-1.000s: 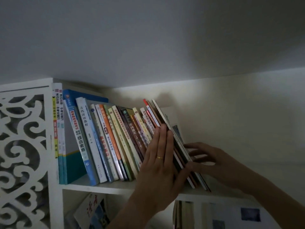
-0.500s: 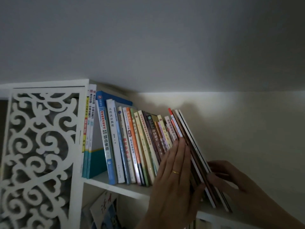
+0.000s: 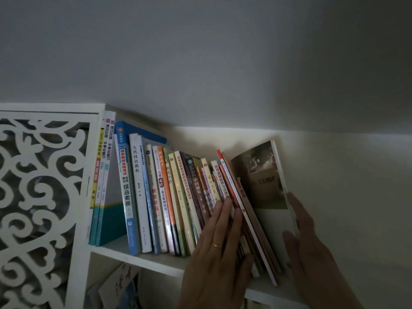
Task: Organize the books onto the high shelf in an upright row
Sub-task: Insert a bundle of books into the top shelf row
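A dim room: grey ceiling fills the upper frame, a pale wall at right. At left centre, a white shelf [image 3: 142, 259] with a carved scrollwork panel [image 3: 40, 197] holds the row of books [image 3: 156, 197], leaning left. The left hand [image 3: 219, 248], fingers straight and together, presses the spines at lower centre; the right hand [image 3: 312, 248], fingers extended, rests flat against the outermost book's cover [image 3: 265, 186]

Dim, grainy; faint glow behind shelf; wide-angle edge warp.
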Tool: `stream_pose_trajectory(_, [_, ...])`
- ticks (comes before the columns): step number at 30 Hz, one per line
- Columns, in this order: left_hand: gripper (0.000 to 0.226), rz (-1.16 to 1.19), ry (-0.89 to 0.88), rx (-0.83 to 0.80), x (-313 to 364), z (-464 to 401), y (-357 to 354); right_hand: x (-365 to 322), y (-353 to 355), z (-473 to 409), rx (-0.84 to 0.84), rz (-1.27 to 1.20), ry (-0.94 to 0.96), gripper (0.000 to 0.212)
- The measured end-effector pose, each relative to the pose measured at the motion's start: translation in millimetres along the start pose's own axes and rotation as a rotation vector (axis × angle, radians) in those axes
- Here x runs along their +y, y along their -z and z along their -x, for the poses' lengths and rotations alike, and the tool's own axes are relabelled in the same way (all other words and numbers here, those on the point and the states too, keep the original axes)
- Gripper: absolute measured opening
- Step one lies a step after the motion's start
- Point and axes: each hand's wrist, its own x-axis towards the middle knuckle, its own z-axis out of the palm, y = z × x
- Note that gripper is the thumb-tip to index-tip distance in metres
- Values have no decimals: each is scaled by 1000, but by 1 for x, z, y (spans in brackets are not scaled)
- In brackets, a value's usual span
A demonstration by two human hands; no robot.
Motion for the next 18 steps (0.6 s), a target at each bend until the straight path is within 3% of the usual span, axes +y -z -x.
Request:
stream_pose_trajectory(5, [77,13,28,42,6,-1,7,-19,-3,6,-61,196,124,71])
stream_pose_trajectory(11, [68,-107,18,-2,8,-20,29,-12,-14,7,65,180,93,74])
stream_pose_trajectory(18, [55,-144,17,-73,3,-68,50,-7,-13,2,49,161,83,40])
